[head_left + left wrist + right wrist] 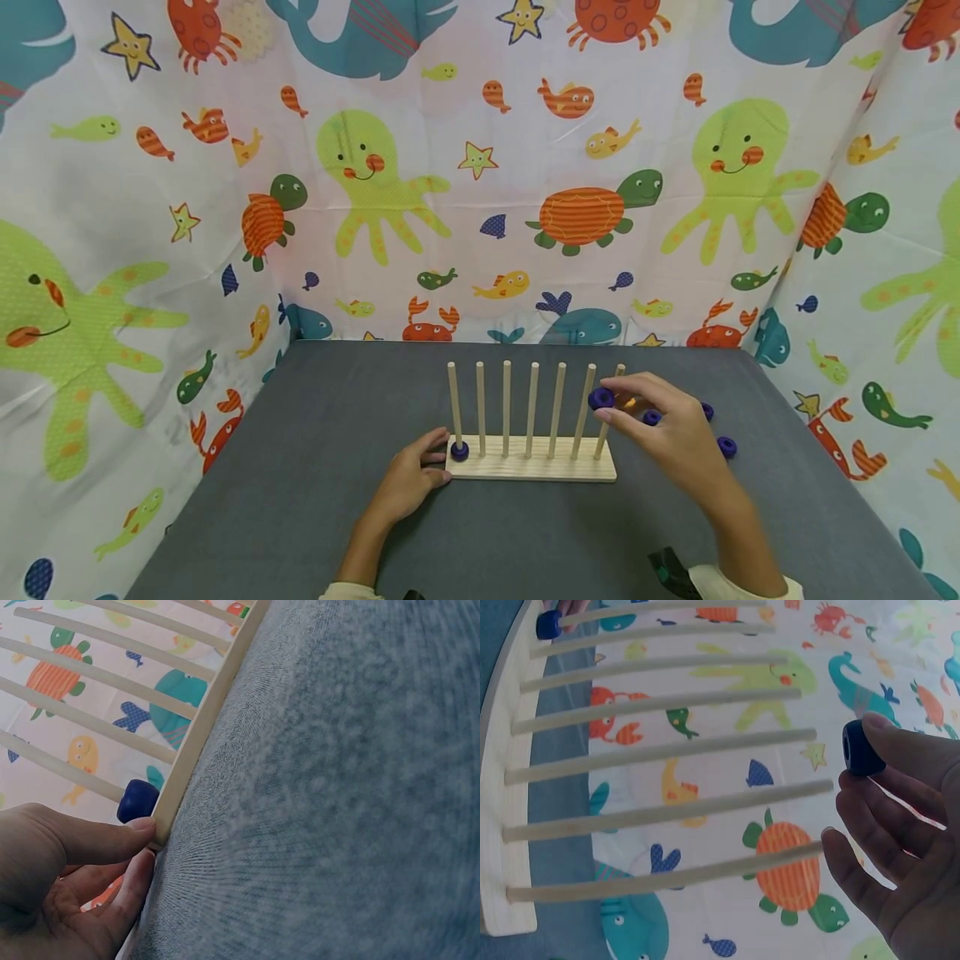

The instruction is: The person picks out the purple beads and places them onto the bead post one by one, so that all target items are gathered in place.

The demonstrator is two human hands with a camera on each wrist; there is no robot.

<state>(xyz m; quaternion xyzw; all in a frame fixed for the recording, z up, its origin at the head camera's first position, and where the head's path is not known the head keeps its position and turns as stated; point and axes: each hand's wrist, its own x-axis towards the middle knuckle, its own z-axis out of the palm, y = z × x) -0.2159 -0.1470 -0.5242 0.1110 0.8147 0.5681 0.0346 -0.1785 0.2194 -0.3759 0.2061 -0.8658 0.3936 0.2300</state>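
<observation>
A pale wooden peg stand (528, 471) with a row of several upright pegs stands on the table. My left hand (405, 482) grips the left end of its base, thumb and fingers at the edge. Around the foot of the leftmost peg sits one dark blue bead (460, 452), near the left thumb in the left wrist view. Between thumb and fingertips, my right hand (678, 425) pinches another dark blue bead (864, 748). That bead is up near the peg tops at the stand's right end, apart from the pegs in the right wrist view.
Loose blue beads lie on the grey table (315, 533) to the right of the stand, among them one bead (727, 447) beyond the right wrist and another bead (707, 411) farther back. A sea-animal cloth (465, 83) hangs behind the table and along both sides.
</observation>
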